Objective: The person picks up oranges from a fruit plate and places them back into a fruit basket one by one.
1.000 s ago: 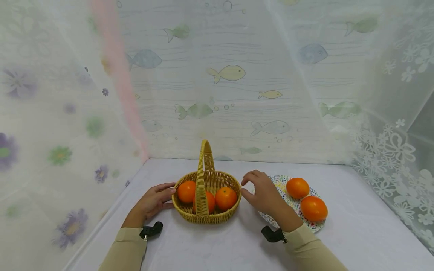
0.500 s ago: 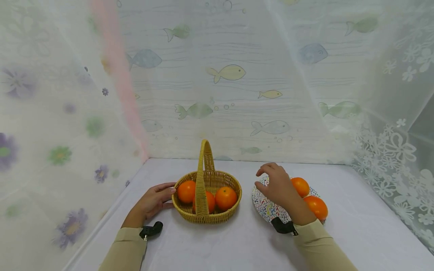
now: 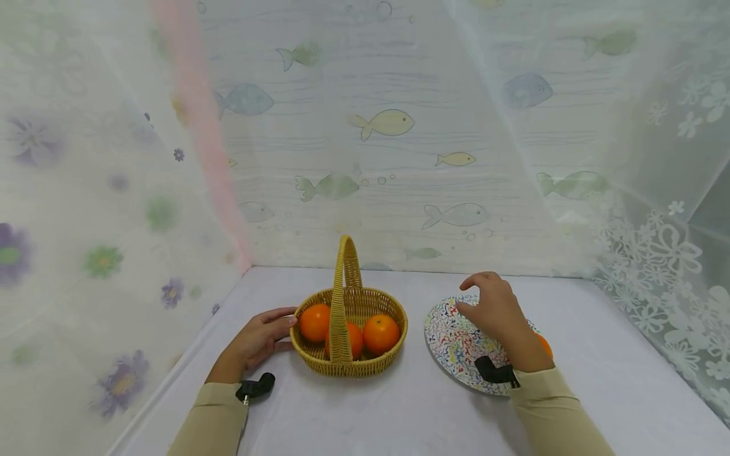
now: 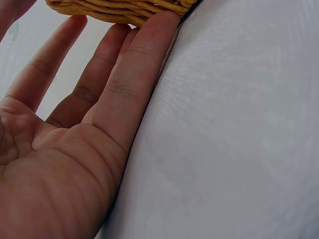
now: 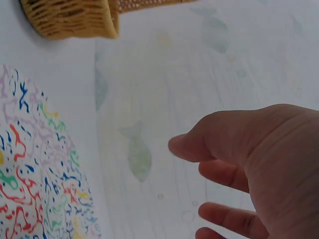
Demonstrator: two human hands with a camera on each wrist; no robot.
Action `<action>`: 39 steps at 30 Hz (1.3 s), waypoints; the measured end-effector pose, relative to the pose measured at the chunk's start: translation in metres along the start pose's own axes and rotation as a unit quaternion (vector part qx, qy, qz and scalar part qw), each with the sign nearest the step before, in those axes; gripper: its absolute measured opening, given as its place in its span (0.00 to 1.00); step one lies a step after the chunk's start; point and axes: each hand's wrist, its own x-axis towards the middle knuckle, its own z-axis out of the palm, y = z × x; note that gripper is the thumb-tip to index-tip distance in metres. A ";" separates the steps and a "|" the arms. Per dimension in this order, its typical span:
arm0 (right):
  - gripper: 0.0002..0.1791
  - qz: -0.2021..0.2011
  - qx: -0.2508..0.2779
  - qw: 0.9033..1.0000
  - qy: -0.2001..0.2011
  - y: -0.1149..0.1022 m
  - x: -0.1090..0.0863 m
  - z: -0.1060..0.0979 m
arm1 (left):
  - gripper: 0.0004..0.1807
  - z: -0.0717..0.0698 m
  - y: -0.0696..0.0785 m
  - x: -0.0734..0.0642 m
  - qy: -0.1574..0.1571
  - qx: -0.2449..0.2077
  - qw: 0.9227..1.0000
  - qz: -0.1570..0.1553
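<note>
In the head view, a yellow wicker basket point(image 3: 369, 366) with a tall arched handle stands mid-table, holding three oranges point(image 3: 381, 334). My left hand point(image 3: 256, 342) rests against its left side, and the left wrist view shows nearly straight fingers point(image 4: 124, 84) touching the wicker. Further right lies a round plate point(image 3: 450, 342) with a multicoloured squiggle pattern. Above this plate hovers my right hand point(image 3: 496, 310), thumb and fingers loosely curved and apart, with nothing between them. Behind the right wrist peeks the edge of another orange point(image 3: 545, 346); the rest of it is hidden.
A white cloth covers the table point(image 3: 353, 418). Behind it hangs a pale curtain point(image 3: 388, 177) printed with fish, and a flowered curtain point(image 3: 102, 209) closes off the left side. White lace flowers point(image 3: 661, 253) decorate the sheer drape at right.
My right hand has moved right, from beside the basket to over the plate, and now covers most of the two oranges there. The left hand and the basket stay put.
</note>
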 end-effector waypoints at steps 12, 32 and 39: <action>0.33 0.095 -0.028 0.993 -0.065 0.021 -0.002 -0.010 | 0.30 0.004 -0.001 0.002 -0.002 0.013 1.000 0.003; 0.44 0.178 -0.033 0.974 -0.138 0.043 -0.004 -0.019 | 0.31 0.001 -0.001 -0.001 0.013 0.012 1.000 -0.003; 0.49 0.179 -0.031 0.973 -0.144 0.050 -0.003 -0.018 | 0.29 0.001 -0.001 -0.001 0.016 0.002 1.000 -0.009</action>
